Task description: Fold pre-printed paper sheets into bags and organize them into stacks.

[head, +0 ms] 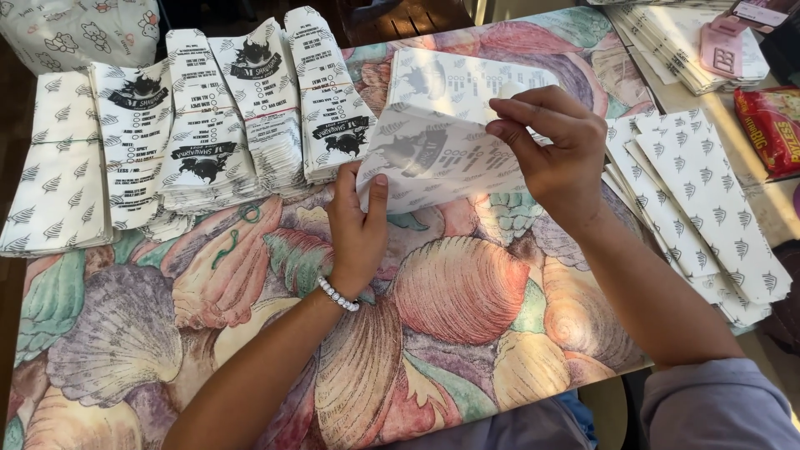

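Centrally, left hand [357,227] pinches paper bag [442,162] lower corner; right hand [550,146] grips its upper edge, bending it over. Bundled bag stacks [208,125] upper left.

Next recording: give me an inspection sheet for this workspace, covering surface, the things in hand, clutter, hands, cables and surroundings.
Surface: table under a seashell-patterned cover.
Things in hand: printed white paper bag, held above the table and bent over at its top.
Clutter: banded stacks of printed bags at the far left; loose leaf-patterned bags fanned out at right; green rubber bands on the cover; red snack packet; pink tool.
Hands: left hand pinches the bag's lower corner, beaded bracelet on the wrist; right hand grips its upper edge.
Cables: nothing seen.
Surroundings: patterned fabric bag at far left.
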